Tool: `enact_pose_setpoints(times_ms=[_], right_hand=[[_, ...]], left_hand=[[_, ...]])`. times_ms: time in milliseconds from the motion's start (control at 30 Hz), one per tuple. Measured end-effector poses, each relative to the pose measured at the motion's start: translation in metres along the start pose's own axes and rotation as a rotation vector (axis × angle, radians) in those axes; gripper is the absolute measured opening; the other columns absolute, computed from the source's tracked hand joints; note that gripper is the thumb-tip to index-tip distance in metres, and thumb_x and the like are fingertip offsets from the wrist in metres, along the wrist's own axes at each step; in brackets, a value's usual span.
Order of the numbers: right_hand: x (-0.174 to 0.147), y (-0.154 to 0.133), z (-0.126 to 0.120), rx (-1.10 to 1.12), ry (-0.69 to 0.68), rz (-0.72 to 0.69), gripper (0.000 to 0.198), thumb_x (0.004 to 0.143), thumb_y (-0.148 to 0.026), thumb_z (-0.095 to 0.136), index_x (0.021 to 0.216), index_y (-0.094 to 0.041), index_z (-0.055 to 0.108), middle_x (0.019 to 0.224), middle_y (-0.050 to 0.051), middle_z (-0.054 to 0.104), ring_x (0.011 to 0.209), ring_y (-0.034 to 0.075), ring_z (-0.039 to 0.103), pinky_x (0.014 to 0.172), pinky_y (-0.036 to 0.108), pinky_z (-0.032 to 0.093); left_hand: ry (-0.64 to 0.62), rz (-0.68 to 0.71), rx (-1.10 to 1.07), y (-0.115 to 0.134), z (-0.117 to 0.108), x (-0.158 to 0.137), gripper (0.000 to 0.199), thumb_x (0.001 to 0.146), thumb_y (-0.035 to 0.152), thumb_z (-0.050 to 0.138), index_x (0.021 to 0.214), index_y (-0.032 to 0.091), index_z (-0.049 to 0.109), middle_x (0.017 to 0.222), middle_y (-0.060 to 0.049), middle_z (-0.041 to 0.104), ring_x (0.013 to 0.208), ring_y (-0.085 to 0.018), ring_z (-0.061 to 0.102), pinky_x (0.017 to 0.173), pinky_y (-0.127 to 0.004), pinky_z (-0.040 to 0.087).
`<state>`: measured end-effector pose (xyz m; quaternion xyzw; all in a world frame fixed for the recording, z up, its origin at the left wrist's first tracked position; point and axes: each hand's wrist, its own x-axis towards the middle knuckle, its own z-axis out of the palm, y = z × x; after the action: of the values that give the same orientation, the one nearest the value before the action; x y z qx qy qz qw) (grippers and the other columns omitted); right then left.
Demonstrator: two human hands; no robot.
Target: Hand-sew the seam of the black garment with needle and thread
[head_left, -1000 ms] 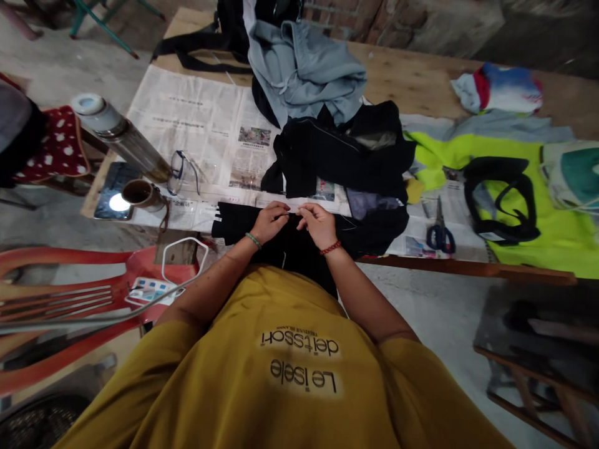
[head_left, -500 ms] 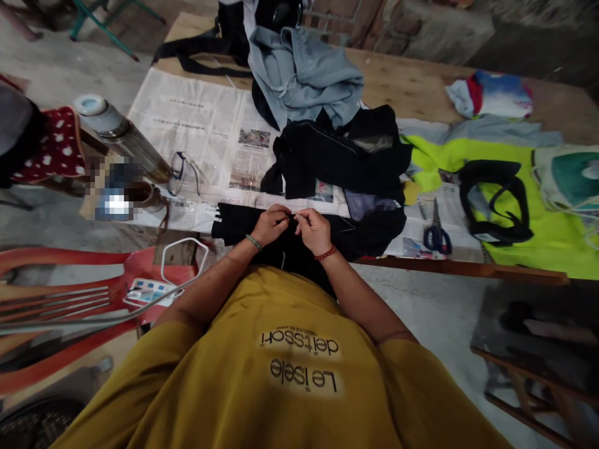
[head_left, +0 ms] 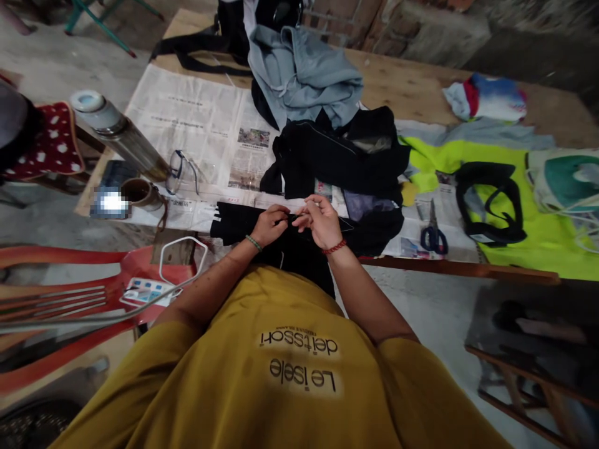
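Observation:
A long strip of black cloth [head_left: 234, 223] lies along the near edge of the table. My left hand [head_left: 271, 226] pinches its upper edge, thumb and forefinger pressed together. Just to the right, my right hand [head_left: 322, 223] is raised over the same black cloth, its fingers bent and partly spread. Its fingertips come close together near my left hand; whatever lies between them is too small to see. A thin pale thread runs over the cloth just right of that hand. Behind both hands is a heap of black clothing [head_left: 327, 159].
Newspaper [head_left: 196, 118] covers much of the wooden table. To the left stand a flask [head_left: 119, 134], a brown cup [head_left: 140, 193] and eyeglasses [head_left: 180, 174]. Rightward lie scissors [head_left: 433, 234], a black strap [head_left: 491, 231], a yellow-green garment [head_left: 552, 249] and an iron [head_left: 561, 178]. A grey garment [head_left: 299, 68] lies behind.
My right hand has lifted and turned, its fingers fanning out more from the earlier pinch. My left hand keeps its place on the black cloth. The view has shifted slightly.

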<state>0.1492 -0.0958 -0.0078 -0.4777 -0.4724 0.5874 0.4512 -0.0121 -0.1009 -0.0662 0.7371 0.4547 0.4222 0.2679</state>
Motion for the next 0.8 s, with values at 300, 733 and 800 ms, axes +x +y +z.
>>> enact_pose_setpoints(times_ms=[300,733,800], right_hand=[[0.003,-0.008,-0.020,0.258,-0.104,0.302,0.006,0.087,-0.022,0.057,0.091,-0.018,0.057,0.083,0.003,0.072,0.082,0.015,0.070,0.070,0.027,0.059],[0.010,-0.008,-0.015,-0.284,-0.127,-0.228,0.034,0.090,-0.052,0.046,0.101,-0.023,0.061,0.096,0.004,0.070,0.098,0.017,0.066,0.093,0.040,0.052],[0.011,-0.010,-0.023,-0.539,-0.232,-0.439,0.029,0.090,-0.047,0.049,0.099,-0.024,0.065,0.105,0.005,0.069,0.106,0.018,0.063,0.102,0.042,0.046]], left_hand=[[-0.103,-0.100,-0.036,0.010,-0.005,-0.001,0.033,0.071,0.020,0.059,0.104,0.014,0.064,0.100,-0.007,0.068,0.092,-0.017,0.063,0.087,-0.030,0.051],[-0.067,-0.239,-0.050,0.003,0.000,-0.002,0.064,0.074,0.018,0.058,0.137,0.017,0.043,0.090,-0.001,0.069,0.083,-0.013,0.064,0.081,-0.024,0.050],[-0.068,-0.234,-0.053,0.002,0.000,-0.002,0.064,0.074,0.018,0.059,0.137,0.017,0.043,0.089,-0.001,0.069,0.081,-0.013,0.064,0.080,-0.024,0.050]])
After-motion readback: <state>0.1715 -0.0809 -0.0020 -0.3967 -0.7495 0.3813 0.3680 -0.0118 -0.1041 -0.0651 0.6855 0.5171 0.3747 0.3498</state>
